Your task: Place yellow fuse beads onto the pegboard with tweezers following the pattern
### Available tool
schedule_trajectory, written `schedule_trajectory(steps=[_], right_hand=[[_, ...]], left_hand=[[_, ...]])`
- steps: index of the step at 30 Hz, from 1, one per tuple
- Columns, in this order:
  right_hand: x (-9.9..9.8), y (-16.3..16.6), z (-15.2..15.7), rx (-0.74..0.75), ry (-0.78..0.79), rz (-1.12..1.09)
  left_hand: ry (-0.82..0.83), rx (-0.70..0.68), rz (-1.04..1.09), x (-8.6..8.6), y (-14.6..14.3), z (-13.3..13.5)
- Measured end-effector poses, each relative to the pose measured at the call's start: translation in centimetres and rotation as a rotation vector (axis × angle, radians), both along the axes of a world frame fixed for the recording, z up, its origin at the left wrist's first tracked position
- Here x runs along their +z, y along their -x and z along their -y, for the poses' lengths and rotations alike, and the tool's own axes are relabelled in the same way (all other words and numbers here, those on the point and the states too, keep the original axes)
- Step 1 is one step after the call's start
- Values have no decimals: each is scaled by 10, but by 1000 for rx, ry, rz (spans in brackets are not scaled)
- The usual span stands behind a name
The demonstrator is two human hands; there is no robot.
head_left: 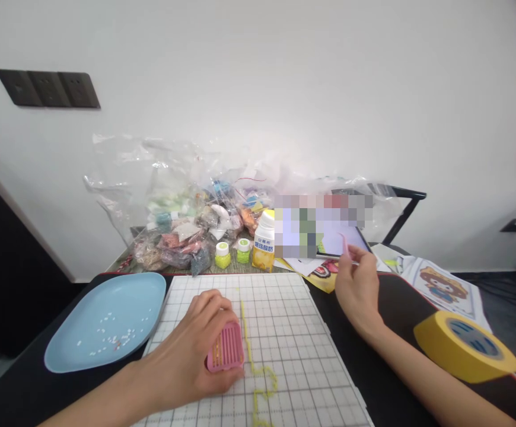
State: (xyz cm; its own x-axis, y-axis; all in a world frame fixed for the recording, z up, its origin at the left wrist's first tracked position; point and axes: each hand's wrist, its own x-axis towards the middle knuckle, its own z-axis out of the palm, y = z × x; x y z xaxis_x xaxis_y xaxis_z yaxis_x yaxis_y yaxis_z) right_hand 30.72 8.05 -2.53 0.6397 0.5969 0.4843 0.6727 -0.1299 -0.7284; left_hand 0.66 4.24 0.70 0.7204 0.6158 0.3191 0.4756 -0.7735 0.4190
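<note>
My left hand (191, 350) is wrapped round a small pink ridged bead tray (230, 346) with yellow beads in some grooves. It is over the left middle of a white gridded pegboard (306, 356). A line of yellow-green beads (246, 333) runs down the board beside the tray and bends into a curve lower down. Off the board's far right side, my right hand (359, 290) pinches pink tweezers (345, 245), their tips pointing up in front of a tablet (335, 228). The tablet's screen is partly pixelated.
A light blue plate (69, 314) with scattered white beads lies left. Two small jars (223, 256) and a yellow-white bottle (264, 243) stand behind the board, before plastic bags of beads (173, 243). At right are a yellow tape roll (445, 350) and printed sheets (445, 287).
</note>
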Motion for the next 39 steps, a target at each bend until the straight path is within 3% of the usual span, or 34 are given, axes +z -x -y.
schedule_trajectory(steps=[9, 27, 34, 39], right_hand=[[-17, -18, -12, 7, 251, 67], [-6, -26, -14, 13, 395, 223], [8, -29, -11, -25, 387, 268], [17, -26, -2, -37, 445, 437]], left_hand=[[31, -12, -54, 6, 0, -1], [12, -15, -46, 4, 1, -1], [6, -21, -74, 2, 1, -3], [-11, -30, -56, 0, 1, -3]])
